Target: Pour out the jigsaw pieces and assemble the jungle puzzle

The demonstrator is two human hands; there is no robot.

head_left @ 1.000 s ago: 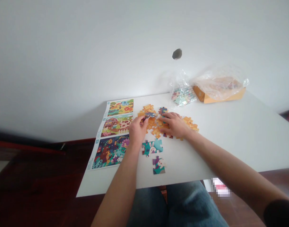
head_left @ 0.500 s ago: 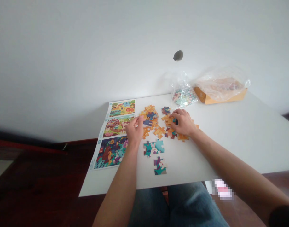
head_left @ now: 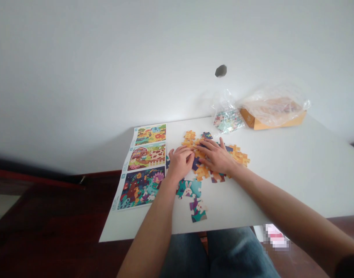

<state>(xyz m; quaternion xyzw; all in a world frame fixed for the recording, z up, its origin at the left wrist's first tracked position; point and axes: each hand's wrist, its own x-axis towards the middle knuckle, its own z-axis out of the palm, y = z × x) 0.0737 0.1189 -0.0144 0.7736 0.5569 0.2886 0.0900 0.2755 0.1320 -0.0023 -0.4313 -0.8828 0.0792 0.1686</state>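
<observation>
My left hand (head_left: pixel 181 163) is at the left side of a heap of jigsaw puzzle pieces (head_left: pixel 202 172). Its fingers are curled together, and whatever they hold is hidden. My right hand (head_left: pixel 219 157) lies with fingers spread over the heap, touching orange-backed and dark blue pieces. Just left of my left hand, a dark piece (head_left: pixel 167 161) partly shows. Nearer to me are joined teal pieces with a rabbit (head_left: pixel 188 189) and, apart from them, a smaller teal and purple section with a white animal (head_left: pixel 198 210).
A sheet with three printed pictures (head_left: pixel 146 154) lies along the white table's (head_left: pixel 275 173) left side. At the back stand a clear bag of puzzle pieces (head_left: pixel 228 120) and an orange box (head_left: pixel 276 121) under clear plastic. The wall rises behind.
My left hand has moved right and down to the heap. My right hand has gone from bent fingers to spread ones, and the pieces under it have shifted and spread out.
</observation>
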